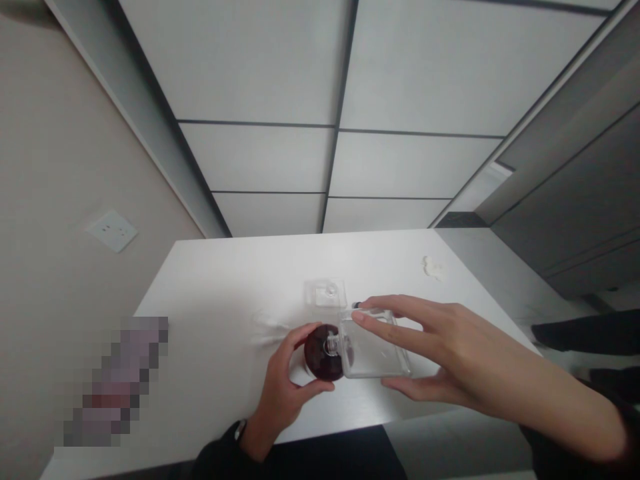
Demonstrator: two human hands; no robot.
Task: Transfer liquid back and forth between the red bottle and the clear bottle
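Left hand (285, 381) curls around a dark red, round container (317, 355), fingers on its far side and thumb on its near side, gripping it above the white table (225, 287). Right hand (447, 340) grips a clear rectangular bottle (376, 355), fingers along its far edge and thumb at the near one. That bottle is tipped over, its short neck pointing left and overlapping the container; whether the two touch, I cannot tell. Just beyond them, a clear plastic piece (324, 295) lies on the tabletop. Farther off, near the right edge, sits a small off-white item (433, 268), too small to identify. A wall outlet (113, 231) is at left.
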